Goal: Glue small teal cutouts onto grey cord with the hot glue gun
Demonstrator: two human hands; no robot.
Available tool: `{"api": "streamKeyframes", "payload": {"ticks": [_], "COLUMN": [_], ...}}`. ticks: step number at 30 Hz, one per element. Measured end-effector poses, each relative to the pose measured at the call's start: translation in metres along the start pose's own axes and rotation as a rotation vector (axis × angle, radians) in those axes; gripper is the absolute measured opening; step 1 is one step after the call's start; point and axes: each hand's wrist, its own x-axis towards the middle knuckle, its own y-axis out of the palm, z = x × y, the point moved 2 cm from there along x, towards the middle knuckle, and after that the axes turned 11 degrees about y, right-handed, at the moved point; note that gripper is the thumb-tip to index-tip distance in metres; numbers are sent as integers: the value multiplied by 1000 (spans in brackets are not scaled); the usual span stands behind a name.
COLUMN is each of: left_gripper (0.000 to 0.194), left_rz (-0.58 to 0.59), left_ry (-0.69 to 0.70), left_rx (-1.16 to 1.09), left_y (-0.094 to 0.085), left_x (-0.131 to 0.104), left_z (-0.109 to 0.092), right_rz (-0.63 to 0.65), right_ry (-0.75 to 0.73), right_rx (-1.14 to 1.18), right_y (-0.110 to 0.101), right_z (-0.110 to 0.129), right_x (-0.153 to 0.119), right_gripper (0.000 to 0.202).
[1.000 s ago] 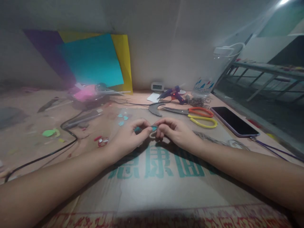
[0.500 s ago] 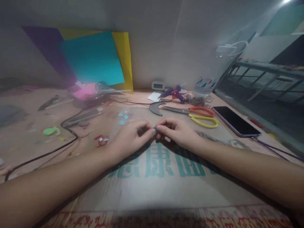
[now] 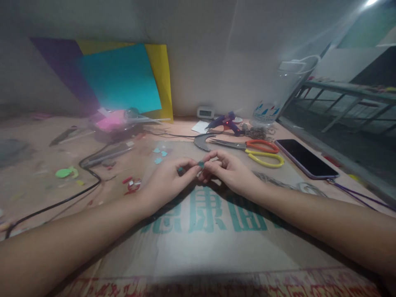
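Observation:
Between the fingertips of both hands is a small teal piece (image 3: pixel 201 164), above the cardboard sheet (image 3: pixel 216 251) with green printed characters. My left hand (image 3: pixel 175 177) pinches it from the left, thumb and fingers closed. From the right, my right hand (image 3: pixel 227 171) grips it between thumb and index finger, the other fingers curled beneath. Several light-blue paper shapes (image 3: pixel 158 160) lie on the cardboard beyond my left hand. Scissors (image 3: pixel 229 143) with one orange and one yellow handle rest beyond my right hand, beside a grey curved piece (image 3: pixel 202 142).
A phone (image 3: pixel 306 159) lies at the right, with grey cord (image 3: pixel 275 179) nearer my right arm. A glue gun (image 3: pixel 227 121), a small clock (image 3: pixel 206 112) and a plastic bottle (image 3: pixel 266 111) stand at the back. A black cable (image 3: pixel 62 202) crosses the left side.
The teal piece shows more between the fingertips, and the fingers have shifted slightly around it. Both hands remain in nearly the same place.

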Motion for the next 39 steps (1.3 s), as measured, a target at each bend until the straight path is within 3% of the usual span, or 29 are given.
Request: {"api": "streamKeyframes", "payload": {"ticks": [10, 19, 26, 31, 39], "left_gripper": [28, 26, 28, 43, 23], "left_rz": [16, 14, 1, -35, -29], "left_ry": [-40, -50, -66, -117, -77], "left_rx": [71, 36, -49, -136, -20], "left_y": [1, 1, 1, 2, 0], "left_x": [-1, 0, -2, -3, 0], "left_z": [1, 1, 3, 5, 0], "right_rz": [-251, -114, -176, -172, -142], "right_ry": [-147, 82, -50, 12, -35], "right_rx": [-280, -224, -224, -188, -208], "right_y": [-15, -4, -8, -6, -7], "right_z": [16, 5, 5, 2, 2], "right_x": [-5, -6, -4, -4, -3], "right_gripper": [23, 22, 19, 22, 23]}}
